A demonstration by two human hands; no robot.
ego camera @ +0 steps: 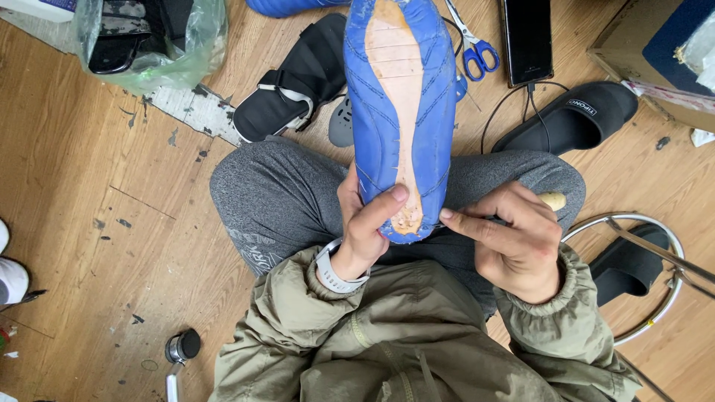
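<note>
Clearly light and bendy, the blue shoe sole (398, 112) is pinched at its heel by the left hand (365, 223); the right hand (514, 238) grips a wooden-handled tool (553, 199) against it.

- I see a blue shoe sole (398, 112) with a tan centre strip.
- Scissors (473, 41) have blue handles.
- Slide sandal (570, 119) is black.
- My trousers (275, 197) are speckled grey.

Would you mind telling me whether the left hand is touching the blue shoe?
Touching: the head view shows the left hand gripping the blue shoe, thumb pressed on its sole.
</note>
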